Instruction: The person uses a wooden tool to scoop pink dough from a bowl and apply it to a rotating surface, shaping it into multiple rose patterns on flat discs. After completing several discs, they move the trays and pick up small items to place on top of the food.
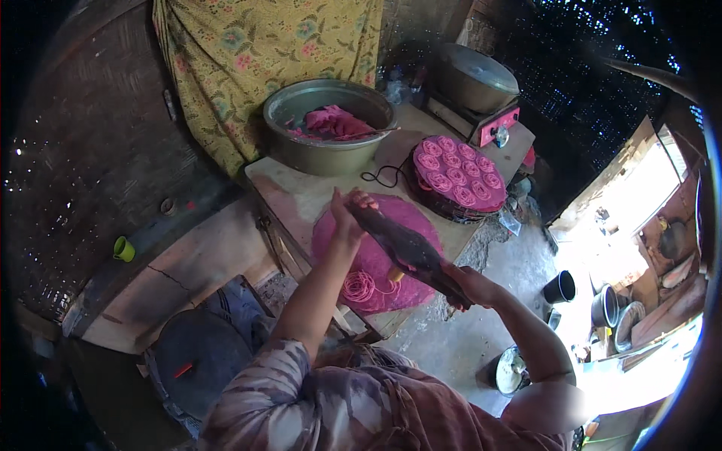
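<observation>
Both hands grip a long dark wooden press, held at a slant above the table. My left hand is closed round its far left end, and my right hand round its near right end. A short yellowish cylinder pokes out beneath its middle. Pink strands hang by that cylinder and trail to a loose coil of pink noodles to the left. The coil lies on a round pink mat or sheet, partly covered by the press and my left arm.
A large metal basin with pink dough stands at the back. Right of it are a round tray of several pink noodle nests and a lidded pot on a stove. The table ends close to my body.
</observation>
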The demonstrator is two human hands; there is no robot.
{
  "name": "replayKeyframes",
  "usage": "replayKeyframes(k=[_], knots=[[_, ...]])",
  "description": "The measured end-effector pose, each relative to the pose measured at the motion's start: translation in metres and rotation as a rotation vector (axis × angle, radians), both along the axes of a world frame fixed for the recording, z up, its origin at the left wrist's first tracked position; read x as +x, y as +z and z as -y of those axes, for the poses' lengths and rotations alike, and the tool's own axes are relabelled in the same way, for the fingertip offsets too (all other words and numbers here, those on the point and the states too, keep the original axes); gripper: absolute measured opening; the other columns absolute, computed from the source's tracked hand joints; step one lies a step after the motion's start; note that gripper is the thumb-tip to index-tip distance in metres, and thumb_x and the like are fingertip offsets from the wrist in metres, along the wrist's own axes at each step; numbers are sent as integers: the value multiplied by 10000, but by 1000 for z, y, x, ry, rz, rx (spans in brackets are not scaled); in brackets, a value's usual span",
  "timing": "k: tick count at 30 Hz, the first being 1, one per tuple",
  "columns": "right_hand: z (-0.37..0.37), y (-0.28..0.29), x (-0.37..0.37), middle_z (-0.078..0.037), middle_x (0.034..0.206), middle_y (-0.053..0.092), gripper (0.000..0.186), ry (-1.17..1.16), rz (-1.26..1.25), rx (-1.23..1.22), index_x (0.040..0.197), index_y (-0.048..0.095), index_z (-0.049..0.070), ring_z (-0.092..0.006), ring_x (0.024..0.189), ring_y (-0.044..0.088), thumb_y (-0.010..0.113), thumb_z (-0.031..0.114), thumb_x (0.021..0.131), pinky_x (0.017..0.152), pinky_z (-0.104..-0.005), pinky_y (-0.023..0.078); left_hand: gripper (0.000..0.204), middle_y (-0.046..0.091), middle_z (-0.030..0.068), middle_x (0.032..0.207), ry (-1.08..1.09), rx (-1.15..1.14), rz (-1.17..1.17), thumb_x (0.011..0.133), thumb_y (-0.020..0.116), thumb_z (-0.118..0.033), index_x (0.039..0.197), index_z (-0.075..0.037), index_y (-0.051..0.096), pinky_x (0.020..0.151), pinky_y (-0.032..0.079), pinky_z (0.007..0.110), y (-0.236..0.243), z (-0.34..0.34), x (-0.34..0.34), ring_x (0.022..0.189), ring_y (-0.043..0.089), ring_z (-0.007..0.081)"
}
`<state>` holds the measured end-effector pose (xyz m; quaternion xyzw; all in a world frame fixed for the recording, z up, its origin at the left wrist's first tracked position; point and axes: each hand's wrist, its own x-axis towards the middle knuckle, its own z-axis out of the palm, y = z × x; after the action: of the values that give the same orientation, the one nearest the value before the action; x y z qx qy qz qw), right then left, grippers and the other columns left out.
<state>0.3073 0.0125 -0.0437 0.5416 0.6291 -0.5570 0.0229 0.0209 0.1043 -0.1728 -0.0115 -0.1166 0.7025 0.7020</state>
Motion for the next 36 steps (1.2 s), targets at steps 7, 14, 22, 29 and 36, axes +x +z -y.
replayKeyframes(k=[7, 14, 22, 29, 36], knots=[[20, 30, 11, -62, 551, 549, 726, -16, 10, -79, 695, 573, 17, -150, 441, 535, 280, 643, 918, 414, -294, 426, 522, 395, -5, 575, -21, -163, -83, 899, 316, -567, 724, -94, 451, 585, 380, 326, 19, 13, 12, 530, 415, 153], [12, 15, 5, -57, 546, 541, 684, -31, -19, 117, 729, 564, 24, -133, 433, 525, 324, 638, 913, 403, -282, 418, 497, 362, -24, 558, -7, -38, -104, 899, 306, -565, 688, -128, 416, 565, 357, 311, 26, -5, 5, 520, 402, 137], [20, 24, 11, -55, 549, 536, 677, -20, -12, -27, 749, 569, 22, -131, 431, 521, 333, 634, 912, 393, -290, 423, 421, 413, -57, 572, 67, -310, -198, 884, 385, -531, 726, -146, 444, 568, 371, 276, 25, 26, 14, 497, 415, 106], [5, -27, 17, -54, 566, 542, 646, 0, 31, 145, 803, 580, 20, -139, 453, 537, 359, 616, 917, 412, -291, 436, 511, 361, -43, 546, 5, -39, -113, 881, 366, -608, 696, -139, 449, 555, 358, 290, -28, -1, 11, 494, 387, 121], [-2, -34, 25, -39, 594, 565, 646, -101, -237, -28, 782, 579, 61, -122, 465, 530, 321, 638, 915, 424, -264, 418, 506, 383, -62, 543, 4, 142, -263, 889, 394, -624, 697, -157, 427, 524, 368, 250, 34, -10, 17, 473, 401, 87]])
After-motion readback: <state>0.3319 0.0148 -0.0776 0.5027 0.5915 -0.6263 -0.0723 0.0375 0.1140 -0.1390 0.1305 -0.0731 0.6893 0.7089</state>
